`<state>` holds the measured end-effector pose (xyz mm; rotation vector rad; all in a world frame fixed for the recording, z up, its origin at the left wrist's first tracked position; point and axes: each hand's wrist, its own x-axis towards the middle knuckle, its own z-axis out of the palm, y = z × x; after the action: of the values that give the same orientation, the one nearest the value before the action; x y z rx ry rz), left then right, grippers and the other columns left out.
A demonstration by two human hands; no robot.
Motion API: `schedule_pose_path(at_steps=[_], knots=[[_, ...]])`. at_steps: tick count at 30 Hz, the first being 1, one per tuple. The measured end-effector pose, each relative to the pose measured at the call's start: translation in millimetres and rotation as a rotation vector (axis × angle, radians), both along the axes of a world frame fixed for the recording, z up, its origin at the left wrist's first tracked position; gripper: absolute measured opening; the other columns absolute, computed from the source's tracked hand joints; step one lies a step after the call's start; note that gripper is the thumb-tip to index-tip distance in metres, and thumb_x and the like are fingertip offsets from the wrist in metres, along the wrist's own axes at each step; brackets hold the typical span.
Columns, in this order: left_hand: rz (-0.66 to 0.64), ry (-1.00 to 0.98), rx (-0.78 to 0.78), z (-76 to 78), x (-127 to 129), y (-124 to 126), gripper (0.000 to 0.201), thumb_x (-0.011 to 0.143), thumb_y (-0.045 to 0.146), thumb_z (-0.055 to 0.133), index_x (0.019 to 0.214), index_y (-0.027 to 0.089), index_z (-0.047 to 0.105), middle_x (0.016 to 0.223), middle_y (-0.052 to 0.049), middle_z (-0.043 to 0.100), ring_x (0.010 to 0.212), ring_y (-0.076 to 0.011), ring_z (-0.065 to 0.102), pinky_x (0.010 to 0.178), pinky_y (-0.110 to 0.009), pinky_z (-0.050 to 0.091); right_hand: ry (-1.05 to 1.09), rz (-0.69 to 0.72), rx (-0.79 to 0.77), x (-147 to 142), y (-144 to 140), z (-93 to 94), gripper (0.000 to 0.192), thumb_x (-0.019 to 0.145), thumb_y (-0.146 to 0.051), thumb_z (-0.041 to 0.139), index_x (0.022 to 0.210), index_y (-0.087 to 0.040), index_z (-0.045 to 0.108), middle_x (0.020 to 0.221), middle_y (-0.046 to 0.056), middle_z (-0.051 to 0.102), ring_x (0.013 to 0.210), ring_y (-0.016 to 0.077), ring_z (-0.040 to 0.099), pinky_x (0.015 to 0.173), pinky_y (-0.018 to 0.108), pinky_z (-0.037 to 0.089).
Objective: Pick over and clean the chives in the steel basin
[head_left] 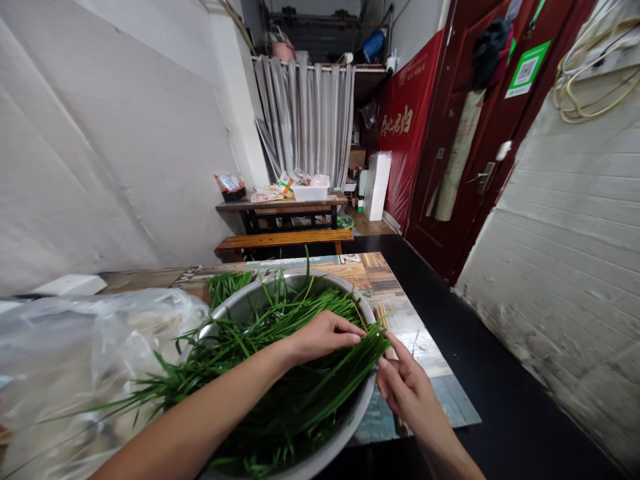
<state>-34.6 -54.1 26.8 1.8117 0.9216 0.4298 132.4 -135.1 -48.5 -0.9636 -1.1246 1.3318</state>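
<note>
A wide metal basin (367, 393) full of long garlic chives (300, 387) stands on the table in front of me. My left hand (327, 335) reaches across it, thumb and fingers pinched on chives near the right rim. On the other side, my right hand (407, 380) has its thumb and index finger closed around the ends of the same bunch, just past the rim. Thin bamboo skewers (383, 315) lie on the table beside the basin, partly hidden by my right hand.
More chives (227, 285) lie behind the basin. A clear plastic bag (100, 353) spreads over the table's left side. Beyond are a wooden bench (287, 239) and a table with a white container (311, 193). A dark red door (450, 147) stands right.
</note>
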Motion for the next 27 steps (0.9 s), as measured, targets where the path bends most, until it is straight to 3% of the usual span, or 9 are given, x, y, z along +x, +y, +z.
schedule_pose_path(at_steps=[3,7,10,14,19,24,27], knots=[[0.121,0.055,0.100,2.7,-6,9,0.036,0.074,0.036,0.054,0.098,0.012,0.068,0.095,-0.006,0.069,0.086,-0.0185,0.061,0.078,-0.025,0.044,-0.030,0.024,0.005,1,-2,2.4,0.049,0.084,-0.042,0.051,0.124,-0.014,0.040,0.046,-0.009,0.044,0.034,0.0040,0.024,0.033,0.017,0.017],[0.269,0.185,0.357,-4.5,-18,29,0.029,0.075,0.032,0.053,0.091,0.015,0.070,0.093,-0.006,0.069,0.086,-0.0189,0.062,0.080,-0.027,0.043,-0.066,0.044,0.012,2,-8,5.4,0.031,0.084,-0.044,0.050,0.092,-0.014,0.055,0.045,-0.008,0.041,0.034,0.0037,0.024,0.034,0.018,0.017],[0.279,0.319,0.524,-16.9,-27,39,0.028,0.074,0.030,0.056,0.095,0.018,0.069,0.099,-0.008,0.067,0.094,-0.0214,0.059,0.085,-0.029,0.040,-0.108,0.033,0.030,3,-15,6.3,0.030,0.085,-0.042,0.050,0.070,-0.016,0.052,0.047,-0.007,0.041,0.038,0.0048,0.029,0.036,0.018,0.021],[0.264,0.495,0.527,-26.1,-33,41,0.048,0.065,0.036,0.065,0.110,0.019,0.062,0.109,-0.011,0.062,0.100,-0.0262,0.056,0.085,-0.031,0.040,-0.109,-0.032,0.009,8,-25,9.0,0.032,0.084,-0.043,0.051,0.063,-0.018,0.047,0.048,-0.006,0.038,0.040,0.0071,0.030,0.037,0.019,0.023],[0.313,0.383,0.605,-24.6,-28,43,0.027,0.074,0.032,0.057,0.094,0.019,0.069,0.096,-0.008,0.067,0.089,-0.0211,0.058,0.079,-0.027,0.040,-0.095,-0.103,0.051,12,-30,12.9,0.033,0.084,-0.042,0.052,0.061,-0.019,0.048,0.045,-0.007,0.037,0.039,0.0073,0.029,0.038,0.020,0.024],[0.357,0.347,0.574,-28.8,-17,47,0.014,0.071,0.022,0.058,0.075,0.017,0.071,0.081,-0.006,0.069,0.076,-0.0185,0.058,0.072,-0.028,0.041,-0.012,-0.096,-0.004,8,-27,5.5,0.028,0.081,-0.040,0.056,0.066,-0.019,0.050,0.049,-0.006,0.038,0.042,0.0075,0.033,0.039,0.019,0.027],[0.397,0.152,0.550,-23.0,-13,46,0.014,0.074,0.020,0.054,0.071,0.015,0.066,0.077,-0.007,0.067,0.073,-0.0155,0.057,0.071,-0.027,0.041,-0.025,-0.073,-0.016,7,-22,2.8,0.029,0.081,-0.041,0.056,0.065,-0.019,0.049,0.049,-0.006,0.040,0.043,0.0075,0.034,0.040,0.019,0.027]])
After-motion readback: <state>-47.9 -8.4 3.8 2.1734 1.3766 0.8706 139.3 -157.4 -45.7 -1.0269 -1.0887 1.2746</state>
